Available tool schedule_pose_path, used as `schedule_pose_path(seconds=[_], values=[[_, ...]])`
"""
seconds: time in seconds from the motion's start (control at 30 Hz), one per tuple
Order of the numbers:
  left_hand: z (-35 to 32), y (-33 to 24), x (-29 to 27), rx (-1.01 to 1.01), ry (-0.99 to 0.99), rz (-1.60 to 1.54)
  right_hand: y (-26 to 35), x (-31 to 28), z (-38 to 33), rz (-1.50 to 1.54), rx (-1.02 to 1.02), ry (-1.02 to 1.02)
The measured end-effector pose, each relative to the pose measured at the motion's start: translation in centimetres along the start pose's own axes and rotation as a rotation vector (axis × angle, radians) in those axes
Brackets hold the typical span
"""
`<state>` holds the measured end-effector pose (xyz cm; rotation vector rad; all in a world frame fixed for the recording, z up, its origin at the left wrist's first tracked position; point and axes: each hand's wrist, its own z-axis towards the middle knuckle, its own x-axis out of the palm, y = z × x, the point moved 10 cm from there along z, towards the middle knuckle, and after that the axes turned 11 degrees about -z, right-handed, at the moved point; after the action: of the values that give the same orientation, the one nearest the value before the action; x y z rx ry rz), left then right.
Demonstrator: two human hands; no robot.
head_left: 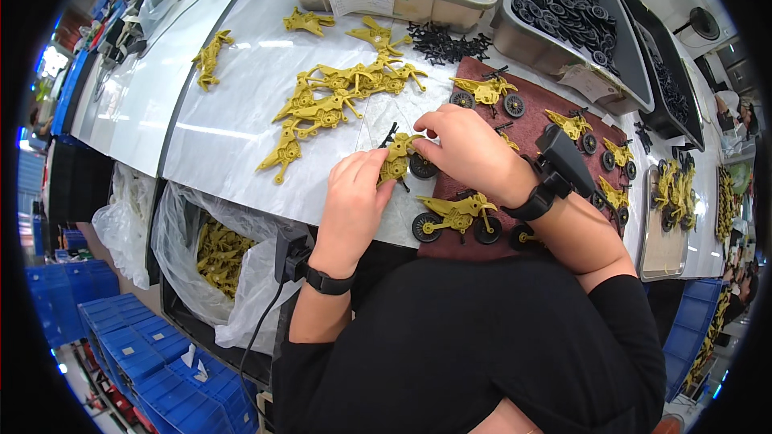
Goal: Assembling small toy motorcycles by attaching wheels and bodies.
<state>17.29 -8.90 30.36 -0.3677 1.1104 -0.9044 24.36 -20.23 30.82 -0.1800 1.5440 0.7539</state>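
Observation:
My left hand (354, 201) grips a yellow toy motorcycle (394, 164) with thumb and fingers, just above the table's front part. My right hand (466, 145) closes its thumb and forefinger on the front end of the same toy. A black wheel (422, 166) shows beside the toy, under the right hand; whether it is fixed on is hard to see. A thin black part (392, 133) sticks up from the toy. To the right, on a dark red cloth (515, 157), stand several yellow motorcycles with black wheels, one of them the near motorcycle (458, 215).
Yellow motorcycle bodies (322, 104) lie piled left of my hands. Small black parts (446, 44) sit behind, before a grey bin (474, 0). Another bin (503, 32) holds black wheels (563, 8). A metal tray (661, 253) carries motorcycles. Below left, a plastic-lined box (193, 289) holds yellow parts.

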Motion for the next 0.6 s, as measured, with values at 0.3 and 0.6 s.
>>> schedule_pose_path(seconds=[0.3,0.6], values=[[-0.11,-0.1,0.16,0.023,0.061,0.017,0.01,0.18,-0.2,-0.013,-0.012,-0.015],[0.03,-0.5,0.41,0.059,0.087,0.077,0.39,0.57,-0.29,-0.014,-0.015,-0.015]])
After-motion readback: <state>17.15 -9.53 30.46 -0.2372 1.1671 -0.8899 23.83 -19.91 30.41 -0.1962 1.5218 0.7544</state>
